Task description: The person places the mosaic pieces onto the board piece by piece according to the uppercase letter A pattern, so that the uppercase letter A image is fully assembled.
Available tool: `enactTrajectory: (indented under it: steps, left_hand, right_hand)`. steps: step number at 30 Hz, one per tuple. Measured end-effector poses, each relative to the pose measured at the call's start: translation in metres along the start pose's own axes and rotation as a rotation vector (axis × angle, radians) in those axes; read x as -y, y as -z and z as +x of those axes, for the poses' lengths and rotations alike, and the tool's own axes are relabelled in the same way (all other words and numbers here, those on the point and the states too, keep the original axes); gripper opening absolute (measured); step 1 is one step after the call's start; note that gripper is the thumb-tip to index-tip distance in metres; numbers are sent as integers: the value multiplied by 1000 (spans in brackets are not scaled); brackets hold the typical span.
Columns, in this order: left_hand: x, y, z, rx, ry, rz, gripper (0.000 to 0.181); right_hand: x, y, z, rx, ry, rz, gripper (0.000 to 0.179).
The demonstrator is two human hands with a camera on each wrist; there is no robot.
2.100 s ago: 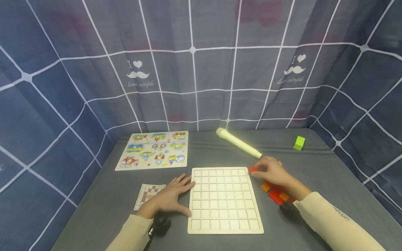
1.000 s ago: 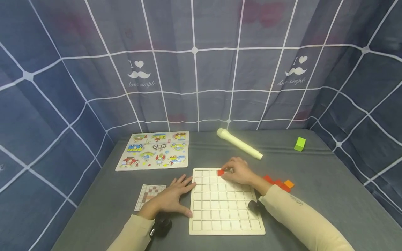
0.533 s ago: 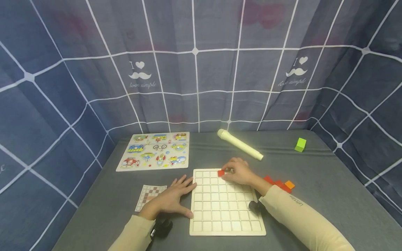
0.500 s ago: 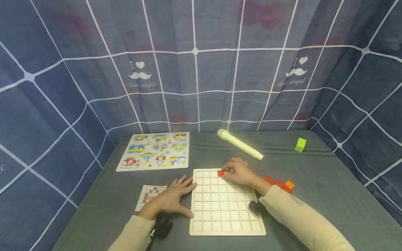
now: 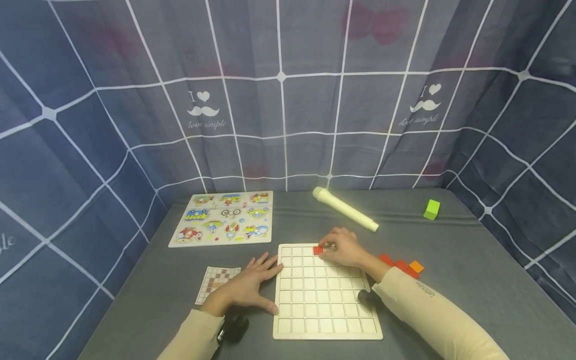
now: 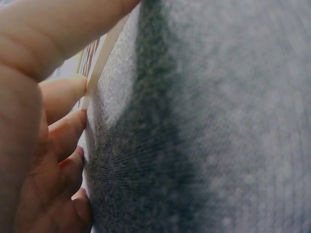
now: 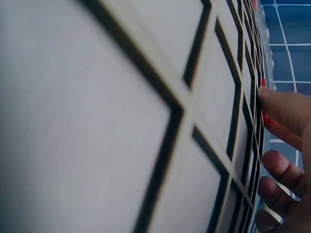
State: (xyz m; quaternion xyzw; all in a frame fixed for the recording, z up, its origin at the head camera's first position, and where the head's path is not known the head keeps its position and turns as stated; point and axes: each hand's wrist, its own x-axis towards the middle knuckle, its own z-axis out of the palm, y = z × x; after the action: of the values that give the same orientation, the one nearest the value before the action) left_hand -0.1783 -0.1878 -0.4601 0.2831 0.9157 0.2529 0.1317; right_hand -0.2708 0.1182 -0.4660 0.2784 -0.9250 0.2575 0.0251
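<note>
A pale wooden grid board (image 5: 328,311) lies in front of me. In its far row, right of the middle, a small red square tile (image 5: 318,250) sits between the thumb and fingertips of my right hand (image 5: 343,249). The right wrist view shows the tile's thin red edge (image 7: 264,83) against the board under those fingertips. My left hand (image 5: 246,287) rests with spread fingers along the board's left edge; thumb and fingertips touch it there. The left wrist view has the same hand (image 6: 48,170) beside the board's side. Part of the far row is hidden behind my right hand.
Several red tiles (image 5: 401,265) and an orange tile (image 5: 416,266) lie right of the board. A patterned grid card (image 5: 218,278) is partly under my left wrist. Farther back are a picture puzzle board (image 5: 243,242), a cream microphone-shaped stick (image 5: 345,208) and a green block (image 5: 432,209).
My right hand has moved left from the pile of tiles to the board's far row with the red tile. Over the last second it stays there. The left hand keeps its place.
</note>
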Motion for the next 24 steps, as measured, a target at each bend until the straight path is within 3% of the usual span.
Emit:
enactTrajectory:
  steps: [11, 17, 24]
  left_hand:
    - [0, -1, 1, -1, 0, 7, 107]
    - [1, -3, 1, 12, -8, 1, 107]
    - [1, 0, -1, 10, -16, -9, 106]
  right_hand:
    - [-12, 3, -10, -60, 56, 40, 28]
    - [-44, 29, -41, -98, 38, 37, 25]
    - [-78, 63, -88, -148, -94, -22, 24]
